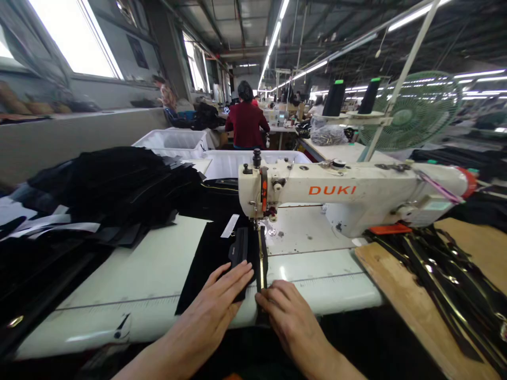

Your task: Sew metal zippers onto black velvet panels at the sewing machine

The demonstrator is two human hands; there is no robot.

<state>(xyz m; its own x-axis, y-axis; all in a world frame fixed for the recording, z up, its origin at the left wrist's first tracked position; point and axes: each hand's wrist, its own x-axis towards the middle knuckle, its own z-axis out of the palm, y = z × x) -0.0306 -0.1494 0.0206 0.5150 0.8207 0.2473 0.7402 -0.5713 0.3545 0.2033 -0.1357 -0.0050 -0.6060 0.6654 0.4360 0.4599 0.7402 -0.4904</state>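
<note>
A black fabric panel (pixel 204 261) lies on the pale sewing table, left of the needle. My left hand (pixel 222 295) rests flat on it with fingers stretched forward, touching the lower end of a dark strip (pixel 239 248) on the panel. A black zipper with gold teeth (pixel 261 258) runs from under the presser foot (pixel 256 224) toward me, along the panel's right edge. The fingers of my right hand (pixel 287 311) pinch the zipper's near end. A small white label (pixel 230 226) sits near the panel's top.
The white sewing machine (pixel 293 184) stands ahead, its arm reaching right. Black fabric pieces (pixel 111 184) are piled on the left. More gold zippers (pixel 431 269) lie on a wooden board (pixel 396 279) at right. White bins (pixel 174 140) and a seated person (pixel 246 119) are beyond.
</note>
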